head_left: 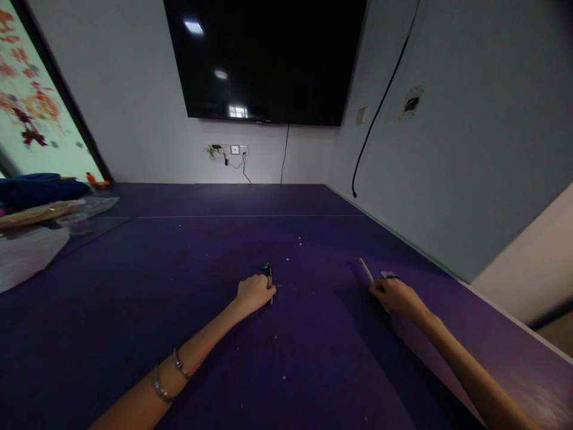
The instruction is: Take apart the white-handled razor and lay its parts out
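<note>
In the middle of the purple tabletop (215, 358), my left hand (254, 292) is closed around a razor (267, 269) with a dark head and a slim handle. The razor's head points away from me, and the handle end shows below my fingers. Farther right, my right hand (396, 295) grips a thin pale stick that looks like a toothbrush (366, 272), its tip angled up and to the left. A small clear and dark item (389, 275) shows just behind the right knuckles; I cannot make out what it is.
Plastic bags (31, 254) and a dark blue cloth (42, 188) lie at the left, beside a small orange object (97, 181). A wall meets the table on the right, with a black cable (380, 101) hanging down. A television (268, 60) hangs above wall sockets (234, 149).
</note>
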`<state>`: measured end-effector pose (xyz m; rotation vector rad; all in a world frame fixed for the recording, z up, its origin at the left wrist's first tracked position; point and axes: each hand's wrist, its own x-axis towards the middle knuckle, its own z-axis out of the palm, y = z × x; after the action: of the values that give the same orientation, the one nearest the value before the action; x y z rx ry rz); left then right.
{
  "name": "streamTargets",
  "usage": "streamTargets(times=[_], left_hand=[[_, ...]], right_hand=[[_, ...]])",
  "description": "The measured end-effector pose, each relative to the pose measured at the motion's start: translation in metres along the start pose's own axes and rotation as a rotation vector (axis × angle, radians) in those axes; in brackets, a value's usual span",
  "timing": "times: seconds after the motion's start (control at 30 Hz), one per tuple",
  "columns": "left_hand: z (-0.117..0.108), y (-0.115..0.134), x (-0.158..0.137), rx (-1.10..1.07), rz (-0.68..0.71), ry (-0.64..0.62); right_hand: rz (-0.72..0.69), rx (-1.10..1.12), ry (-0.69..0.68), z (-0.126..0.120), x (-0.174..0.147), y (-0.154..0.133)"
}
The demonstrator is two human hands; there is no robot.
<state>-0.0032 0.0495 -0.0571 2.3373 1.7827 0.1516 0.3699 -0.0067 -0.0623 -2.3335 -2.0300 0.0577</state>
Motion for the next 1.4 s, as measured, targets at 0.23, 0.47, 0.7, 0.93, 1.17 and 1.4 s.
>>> streamTargets(times=[0.23, 0.47, 0.7, 0.93, 1.17, 1.4], left_hand=[[0.0, 0.002, 0.001, 0.009, -0.029, -0.009], [0.003, 0.0, 0.0, 0.001, -0.014, 0.0], [0.003, 0.0, 0.0, 0.004, -0.011, 0.001], [0.002, 0.001, 0.0, 0.014, -0.012, -0.006], [0.003, 0.002, 0.0, 0.032, -0.019, -0.006], [0.005, 0.001, 0.0, 0.023, -0.005, 0.013]], right_hand=[[-0.155, 0.063, 0.102, -0.006, -0.015, -0.133], [-0.262, 0.057, 0.083, 0.001, -0.017, -0.214], [-0.281, 0.066, 0.097, 0.009, -0.013, -0.231], [-0.273, 0.063, 0.086, 0.011, -0.011, -0.235], [-0.271, 0.059, 0.058, 0.013, -0.01, -0.235], [-0.27, 0.067, 0.071, 0.016, -0.008, -0.233]])
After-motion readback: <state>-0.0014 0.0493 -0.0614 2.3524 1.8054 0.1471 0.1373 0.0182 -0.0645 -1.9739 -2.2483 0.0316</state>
